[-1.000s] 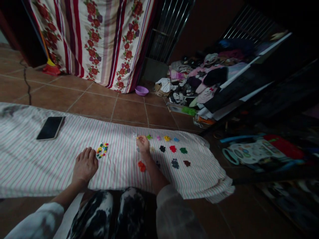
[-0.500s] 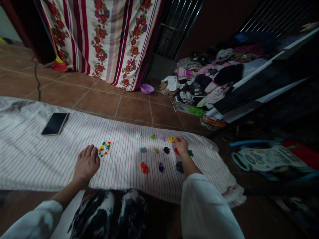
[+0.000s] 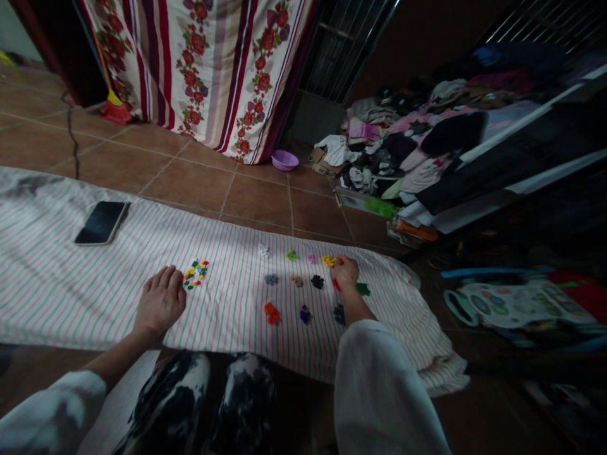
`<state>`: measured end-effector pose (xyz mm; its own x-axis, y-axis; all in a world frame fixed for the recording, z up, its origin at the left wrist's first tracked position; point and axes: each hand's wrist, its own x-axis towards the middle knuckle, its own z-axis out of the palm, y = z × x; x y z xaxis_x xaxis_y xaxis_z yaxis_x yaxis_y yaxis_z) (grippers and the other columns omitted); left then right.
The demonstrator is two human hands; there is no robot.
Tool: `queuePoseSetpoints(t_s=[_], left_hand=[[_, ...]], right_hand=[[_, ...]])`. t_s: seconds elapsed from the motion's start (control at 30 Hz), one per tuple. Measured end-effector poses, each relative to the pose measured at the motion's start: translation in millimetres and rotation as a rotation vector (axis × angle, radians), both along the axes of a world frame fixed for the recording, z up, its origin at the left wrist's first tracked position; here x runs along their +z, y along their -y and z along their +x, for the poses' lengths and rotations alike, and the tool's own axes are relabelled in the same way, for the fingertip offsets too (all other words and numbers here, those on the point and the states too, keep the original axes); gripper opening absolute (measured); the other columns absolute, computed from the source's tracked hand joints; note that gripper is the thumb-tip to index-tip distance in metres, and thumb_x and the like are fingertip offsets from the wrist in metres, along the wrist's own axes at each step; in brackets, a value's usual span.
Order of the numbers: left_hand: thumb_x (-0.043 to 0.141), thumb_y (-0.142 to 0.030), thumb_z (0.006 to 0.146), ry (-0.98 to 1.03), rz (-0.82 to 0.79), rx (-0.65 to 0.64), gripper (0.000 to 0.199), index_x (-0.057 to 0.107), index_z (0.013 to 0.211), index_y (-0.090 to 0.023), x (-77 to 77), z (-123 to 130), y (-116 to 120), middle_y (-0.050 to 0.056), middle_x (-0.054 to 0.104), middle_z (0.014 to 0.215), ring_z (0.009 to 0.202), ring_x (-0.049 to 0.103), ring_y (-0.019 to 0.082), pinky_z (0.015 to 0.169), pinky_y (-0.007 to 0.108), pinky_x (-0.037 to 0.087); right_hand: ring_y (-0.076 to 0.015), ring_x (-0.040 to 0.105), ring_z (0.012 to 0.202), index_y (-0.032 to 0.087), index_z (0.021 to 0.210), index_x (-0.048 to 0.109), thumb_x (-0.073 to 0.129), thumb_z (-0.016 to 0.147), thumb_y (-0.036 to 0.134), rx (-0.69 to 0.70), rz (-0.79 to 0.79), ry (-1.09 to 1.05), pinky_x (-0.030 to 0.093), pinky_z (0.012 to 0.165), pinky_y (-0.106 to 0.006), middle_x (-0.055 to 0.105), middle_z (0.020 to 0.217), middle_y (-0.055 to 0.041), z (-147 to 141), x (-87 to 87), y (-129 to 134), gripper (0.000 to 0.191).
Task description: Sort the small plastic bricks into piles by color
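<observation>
My left hand [image 3: 161, 300] lies palm down on the striped cloth [image 3: 227, 297], fingers stretched out. Its fingertips are beside a loose patch of mixed small pieces [image 3: 196, 274] in yellow, green, red and white. At the far right, my right hand [image 3: 347, 273] has its fingers closed at the edge of a yellow pile [image 3: 328, 260]; whatever is between the fingertips is hidden. It partly covers a red pile [image 3: 336, 284]. Around it lie a pink pile [image 3: 311, 258], a black pile [image 3: 317, 282], a green pile [image 3: 363, 289] and a dark grey pile [image 3: 339, 314].
More small piles sit leftward: white [image 3: 264, 251], lime green [image 3: 291, 254], grey [image 3: 271, 279], beige [image 3: 296, 281], orange [image 3: 272, 313] and purple [image 3: 305, 314]. A phone [image 3: 102, 222] rests on the cloth's left. A purple basin [image 3: 285, 160] and heaped clothes [image 3: 393, 145] are beyond.
The whole view has shifted slightly. My right hand stays by the yellow pile and my left hand by the mixed pieces, with no clear change in either.
</observation>
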<state>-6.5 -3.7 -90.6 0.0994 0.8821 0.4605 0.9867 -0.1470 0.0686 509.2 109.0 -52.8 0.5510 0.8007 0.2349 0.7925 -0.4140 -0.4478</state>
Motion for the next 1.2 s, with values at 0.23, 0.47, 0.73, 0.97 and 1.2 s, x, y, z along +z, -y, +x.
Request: queuePoseSetpoints(t_s=[0.23, 0.47, 0.73, 0.97, 1.2], left_hand=[[0.042, -0.025, 0.095, -0.008, -0.008, -0.008, 0.033, 0.062, 0.116, -0.012, 3.7, 0, 0, 0.019, 0.067, 0.129, 0.127, 0.059, 0.033, 0.100, 0.048, 0.048], [0.041, -0.026, 0.095, 0.017, -0.051, 0.001, 0.033, 0.063, 0.115, -0.011, 5.7, 2, 0, 0.020, 0.066, 0.130, 0.127, 0.058, 0.034, 0.101, 0.048, 0.046], [0.039, -0.026, 0.096, 0.027, -0.103, 0.009, 0.035, 0.063, 0.116, -0.011, 7.9, 2, 1, 0.020, 0.064, 0.134, 0.130, 0.056, 0.035, 0.103, 0.049, 0.045], [0.043, -0.026, 0.093, 0.068, -0.074, 0.007, 0.032, 0.062, 0.116, -0.015, 5.5, 3, 0, 0.019, 0.065, 0.132, 0.130, 0.056, 0.033, 0.103, 0.049, 0.045], [0.042, -0.026, 0.092, 0.134, -0.094, -0.009, 0.035, 0.062, 0.118, -0.016, 4.8, 2, 0, 0.020, 0.063, 0.134, 0.132, 0.052, 0.034, 0.104, 0.052, 0.043]], right_hand=[[-0.0241, 0.062, 0.095, 0.017, 0.096, 0.078, 0.049, 0.084, 0.023, 0.027, -0.077, 0.049, 0.046, 0.090, -0.033, 0.069, 0.096, -0.0133, 3, -1.1, -4, 0.032], [-0.0217, 0.063, 0.093, 0.017, 0.103, 0.078, 0.047, 0.088, 0.022, 0.039, -0.198, 0.079, 0.046, 0.088, -0.029, 0.069, 0.102, -0.0130, -2, 1.4, -9, 0.035], [-0.0236, 0.064, 0.099, 0.016, 0.103, 0.078, 0.045, 0.084, 0.020, 0.046, -0.118, 0.084, 0.048, 0.093, -0.034, 0.070, 0.100, -0.0131, -6, 10.2, -2, 0.038], [-0.0233, 0.063, 0.097, 0.012, 0.105, 0.077, 0.044, 0.082, 0.019, 0.153, 0.044, 0.016, 0.048, 0.094, -0.034, 0.070, 0.105, -0.0150, -42, 35.0, -4, 0.041], [-0.0199, 0.066, 0.090, 0.021, 0.104, 0.078, 0.050, 0.086, 0.024, 0.580, 0.151, -0.148, 0.055, 0.081, -0.030, 0.072, 0.103, -0.0100, -139, 38.5, 10, 0.033]])
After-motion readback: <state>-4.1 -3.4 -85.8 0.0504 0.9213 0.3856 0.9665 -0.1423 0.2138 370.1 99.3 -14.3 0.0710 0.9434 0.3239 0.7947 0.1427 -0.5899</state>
